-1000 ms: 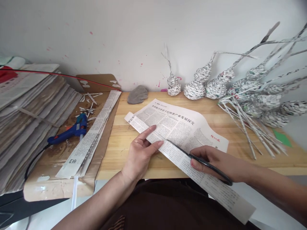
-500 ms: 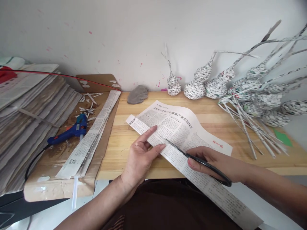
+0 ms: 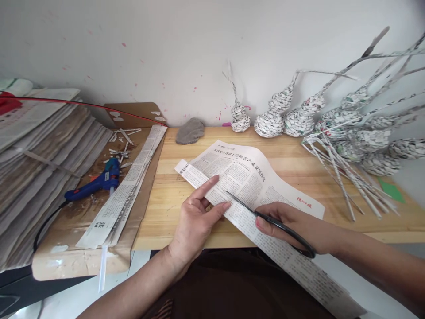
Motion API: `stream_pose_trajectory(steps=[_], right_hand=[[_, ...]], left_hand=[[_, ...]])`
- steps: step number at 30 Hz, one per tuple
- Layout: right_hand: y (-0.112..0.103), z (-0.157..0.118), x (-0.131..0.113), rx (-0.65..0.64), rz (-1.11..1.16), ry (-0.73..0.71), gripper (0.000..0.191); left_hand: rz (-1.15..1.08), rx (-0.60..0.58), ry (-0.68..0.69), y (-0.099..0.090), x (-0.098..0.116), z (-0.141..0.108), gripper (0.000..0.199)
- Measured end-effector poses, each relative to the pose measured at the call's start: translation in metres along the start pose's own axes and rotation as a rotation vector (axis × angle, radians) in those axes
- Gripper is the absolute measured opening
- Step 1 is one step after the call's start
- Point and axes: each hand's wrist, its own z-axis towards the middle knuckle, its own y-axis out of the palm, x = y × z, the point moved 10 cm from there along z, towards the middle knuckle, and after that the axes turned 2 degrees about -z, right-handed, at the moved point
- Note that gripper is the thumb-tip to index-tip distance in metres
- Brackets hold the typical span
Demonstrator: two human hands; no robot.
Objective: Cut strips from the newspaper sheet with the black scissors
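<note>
A printed newspaper sheet lies over the front of the wooden table, and a long strip of it hangs past the table's edge towards the lower right. My left hand pinches the strip side between thumb and index finger, left of the blades. In my right hand are black scissors, with the fingers around the handles. Their blades point up and left into the sheet, with the tip near my left thumb and index finger.
Newspaper strips and a blue glue gun lie on cardboard at left, beside a newspaper stack. A grey cloth sits near the wall. Woven paper gourd shapes and rolled paper sticks stand or lie at right.
My right hand and the scissors have moved slightly left along the paper. The sheet has shifted a little to the right, and my left hand has moved slightly right.
</note>
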Motion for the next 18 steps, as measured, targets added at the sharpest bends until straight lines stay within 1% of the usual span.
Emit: stream_pose_trajectory(steps=[3,7,12,16,18], right_hand=[[0.008,0.002,0.009,-0.06,0.069,0.027,0.052],[0.009,0.003,0.014,-0.06,0.116,0.034,0.05],[0.007,0.003,0.007,-0.046,0.07,0.034,0.051],[0.006,0.007,-0.003,-0.05,0.043,-0.021,0.053],[0.006,0.01,-0.005,-0.06,0.042,-0.033,0.054]], left_hand=[[-0.002,-0.006,0.002,0.001,0.0,0.0,0.069],[-0.005,-0.009,0.006,0.001,0.001,0.0,0.068],[-0.008,-0.022,0.008,0.004,-0.002,-0.001,0.067],[-0.014,-0.042,-0.007,0.008,-0.005,-0.003,0.068],[-0.016,-0.044,-0.005,0.009,-0.004,-0.004,0.068]])
